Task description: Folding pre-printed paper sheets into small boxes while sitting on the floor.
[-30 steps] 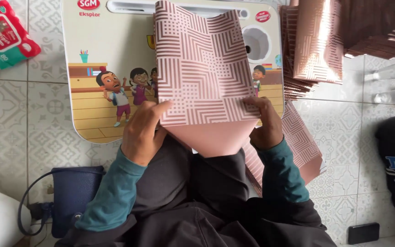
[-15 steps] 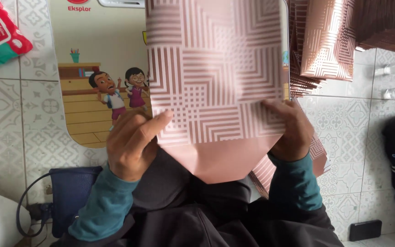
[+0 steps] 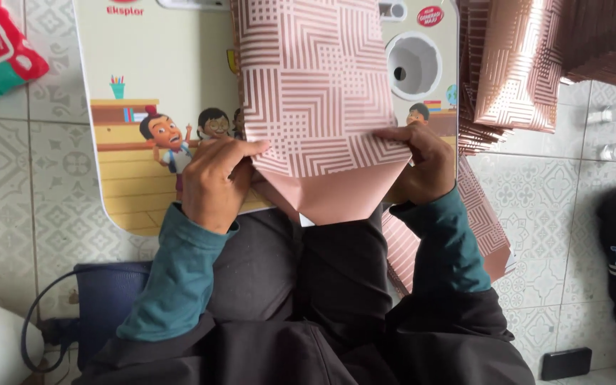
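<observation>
- The left hand (image 3: 217, 184) pinches the left edge of the pink striped paper bag (image 3: 315, 100).
- The right hand (image 3: 419, 165) pinches its right edge.
- The bag lies between both hands on the surface (image 3: 158, 85).
- More bags (image 3: 515, 64) sit beyond the right hand.

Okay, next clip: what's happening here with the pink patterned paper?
A person seated at a small lap desk with cartoon pictures holds a pink patterned paper piece at its lower end with both hands. The left hand pinches the left corner and the right hand the right, where a plain pink flap comes to a point. A stack of similar patterned pieces lies on the tiled floor to the right.
</observation>
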